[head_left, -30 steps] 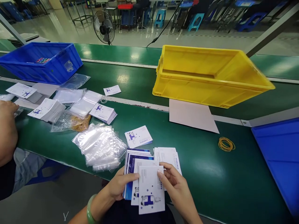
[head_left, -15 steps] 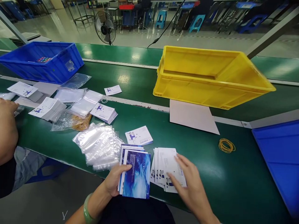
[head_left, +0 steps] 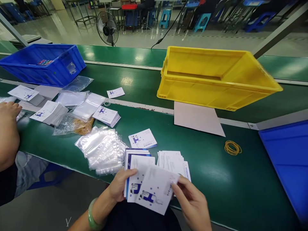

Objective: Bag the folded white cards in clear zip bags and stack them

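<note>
My left hand (head_left: 121, 186) grips a stack of printed cards (head_left: 136, 175) at the near edge of the green table; a green bangle sits on that wrist. My right hand (head_left: 192, 200) pinches a white card with a blue figure (head_left: 154, 191), tilted over the stack. A fanned pile of white cards (head_left: 173, 162) lies on the table just beyond my right hand. A single card (head_left: 142, 138) rests farther out. A heap of clear plastic bags (head_left: 103, 150) lies left of the stack.
A yellow crate (head_left: 216, 77) stands at the back, a grey sheet (head_left: 197, 117) before it. Rubber bands (head_left: 232, 147) lie to the right, near a blue tray (head_left: 286, 157). A blue crate (head_left: 43, 64), card piles and bags fill the left. Another person's arm (head_left: 8, 134) rests at the far left.
My right hand lifted a white card from the fanned pile and brought it over the stack in my left hand, covering the blue picture card that showed on top.
</note>
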Tool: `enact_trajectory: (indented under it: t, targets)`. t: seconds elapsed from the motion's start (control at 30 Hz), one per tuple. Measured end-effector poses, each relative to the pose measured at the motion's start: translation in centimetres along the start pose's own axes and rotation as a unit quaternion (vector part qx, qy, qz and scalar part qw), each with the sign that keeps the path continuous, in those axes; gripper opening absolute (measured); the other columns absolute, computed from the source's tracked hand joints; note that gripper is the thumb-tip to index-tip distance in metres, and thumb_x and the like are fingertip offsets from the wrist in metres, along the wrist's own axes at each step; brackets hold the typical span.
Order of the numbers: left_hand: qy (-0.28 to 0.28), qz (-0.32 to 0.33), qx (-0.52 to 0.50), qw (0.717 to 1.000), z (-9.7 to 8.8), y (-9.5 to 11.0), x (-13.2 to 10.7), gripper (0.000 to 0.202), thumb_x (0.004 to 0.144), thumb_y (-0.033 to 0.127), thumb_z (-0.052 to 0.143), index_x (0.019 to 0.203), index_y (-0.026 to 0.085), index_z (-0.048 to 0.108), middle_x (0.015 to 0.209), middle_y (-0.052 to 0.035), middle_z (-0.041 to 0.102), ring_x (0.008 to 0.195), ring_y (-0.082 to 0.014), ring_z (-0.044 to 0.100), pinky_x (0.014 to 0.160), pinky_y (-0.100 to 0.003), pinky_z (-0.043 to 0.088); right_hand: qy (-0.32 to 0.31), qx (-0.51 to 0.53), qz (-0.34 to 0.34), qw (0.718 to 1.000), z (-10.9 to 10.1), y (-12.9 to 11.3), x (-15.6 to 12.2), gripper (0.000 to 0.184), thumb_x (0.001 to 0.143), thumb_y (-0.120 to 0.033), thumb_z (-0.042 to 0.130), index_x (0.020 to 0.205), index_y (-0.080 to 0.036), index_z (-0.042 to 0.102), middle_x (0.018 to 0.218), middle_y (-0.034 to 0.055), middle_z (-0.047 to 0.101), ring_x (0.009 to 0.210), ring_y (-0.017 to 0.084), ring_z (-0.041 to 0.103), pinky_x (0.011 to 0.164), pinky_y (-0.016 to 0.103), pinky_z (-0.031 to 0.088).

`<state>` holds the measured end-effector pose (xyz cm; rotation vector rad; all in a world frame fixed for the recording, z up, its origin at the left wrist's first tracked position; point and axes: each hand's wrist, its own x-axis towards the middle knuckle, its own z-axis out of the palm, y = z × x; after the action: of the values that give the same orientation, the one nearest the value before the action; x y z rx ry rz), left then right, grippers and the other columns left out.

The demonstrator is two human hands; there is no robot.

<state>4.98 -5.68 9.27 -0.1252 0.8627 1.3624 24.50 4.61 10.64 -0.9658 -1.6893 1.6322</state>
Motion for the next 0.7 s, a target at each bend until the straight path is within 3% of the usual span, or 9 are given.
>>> enact_trajectory:
  t: [0.07, 0.2, 0.33, 0.4, 0.47, 0.53, 0.6, 0.7]
  targets:
    - [0.008, 0.007, 0.027, 1.000, 0.7, -0.5, -0.1, 0.047, 0.066, 0.035, 0.089, 0.101, 0.009, 0.073, 0.089, -0.0136, 0.078, 0.082, -0.0295, 0.075, 0.072, -0.034, 0.058, -0.028, 0.050, 0.106, 0.993, 1.3, 0.2, 0.3, 0.025, 0.090, -0.044, 0.065, 0.101, -0.022, 0.071, 0.082, 0.0065, 0.074, 0.065, 0.020, 0.067, 0.054, 0.027, 0.057]
    - [-0.017, 0.008, 0.052, 0.998, 1.5, -1.3, 0.0, 0.050, 0.068, 0.040, 0.087, 0.105, 0.010, 0.071, 0.097, -0.0156, 0.077, 0.088, -0.0311, 0.074, 0.079, -0.038, 0.057, 0.005, 0.128, 0.189, 0.974, 1.7, 0.2, 0.4, 0.031, 0.080, -0.049, 0.075, 0.093, -0.021, 0.070, 0.089, 0.0071, 0.075, 0.079, 0.024, 0.071, 0.065, 0.030, 0.059]
    - [-0.055, -0.015, -0.012, 0.998, 1.1, -0.4, 0.1, 0.049, 0.073, 0.045, 0.080, 0.105, 0.009, 0.072, 0.098, -0.0151, 0.077, 0.101, -0.0346, 0.070, 0.093, -0.044, 0.052, 0.017, 0.138, 0.242, 0.960, -2.2, 0.9, 0.4, 0.040, 0.076, -0.055, 0.076, 0.096, -0.020, 0.069, 0.088, 0.0098, 0.075, 0.073, 0.027, 0.072, 0.058, 0.034, 0.058]
    - [-0.083, -0.008, -0.034, 0.996, 1.0, 0.4, 0.1, 0.048, 0.074, 0.044, 0.076, 0.108, 0.009, 0.072, 0.104, -0.0151, 0.076, 0.110, -0.0358, 0.066, 0.099, -0.045, 0.049, 0.057, 0.066, 0.241, 0.967, -4.2, 1.7, 0.7, 0.046, 0.080, -0.058, 0.070, 0.107, -0.021, 0.067, 0.094, 0.0115, 0.075, 0.075, 0.029, 0.072, 0.054, 0.035, 0.058]
    - [-0.086, 0.004, -0.035, 0.996, 0.9, 0.9, 0.1, 0.048, 0.076, 0.041, 0.074, 0.111, 0.009, 0.071, 0.108, -0.0150, 0.075, 0.114, -0.0359, 0.065, 0.100, -0.046, 0.047, 0.126, -0.107, 0.166, 0.972, -5.2, 2.6, 1.1, 0.053, 0.081, -0.058, 0.066, 0.119, -0.021, 0.064, 0.107, 0.0154, 0.071, 0.089, 0.035, 0.070, 0.057, 0.039, 0.059]
    - [-0.055, -0.002, -0.027, 0.998, 1.0, 0.9, 0.1, 0.044, 0.077, 0.039, 0.074, 0.109, 0.008, 0.072, 0.104, -0.0151, 0.076, 0.108, -0.0349, 0.067, 0.096, -0.044, 0.050, 0.139, -0.294, 0.005, 0.946, -4.9, 3.2, 1.3, 0.056, 0.083, -0.052, 0.067, 0.128, -0.019, 0.061, 0.122, 0.0196, 0.065, 0.108, 0.040, 0.063, 0.070, 0.049, 0.060]
    - [-0.009, -0.009, -0.016, 1.000, 1.1, 0.6, 0.2, 0.040, 0.076, 0.035, 0.076, 0.104, 0.008, 0.073, 0.095, -0.0147, 0.077, 0.095, -0.0324, 0.072, 0.084, -0.039, 0.055, 0.070, -0.390, -0.181, 0.900, -3.7, 3.3, 1.1, 0.049, 0.087, -0.037, 0.066, 0.133, -0.021, 0.059, 0.134, 0.0191, 0.059, 0.122, 0.040, 0.055, 0.087, 0.054, 0.056]
    - [0.031, 0.000, -0.007, 0.999, 1.3, 0.0, 0.3, 0.038, 0.072, 0.027, 0.081, 0.104, 0.007, 0.072, 0.089, -0.0137, 0.078, 0.079, -0.0283, 0.074, 0.070, -0.034, 0.057, -0.083, -0.387, -0.360, 0.845, -2.0, 2.5, 0.4, 0.042, 0.091, -0.011, 0.057, 0.129, -0.027, 0.064, 0.136, 0.0115, 0.061, 0.129, 0.030, 0.053, 0.097, 0.043, 0.054]
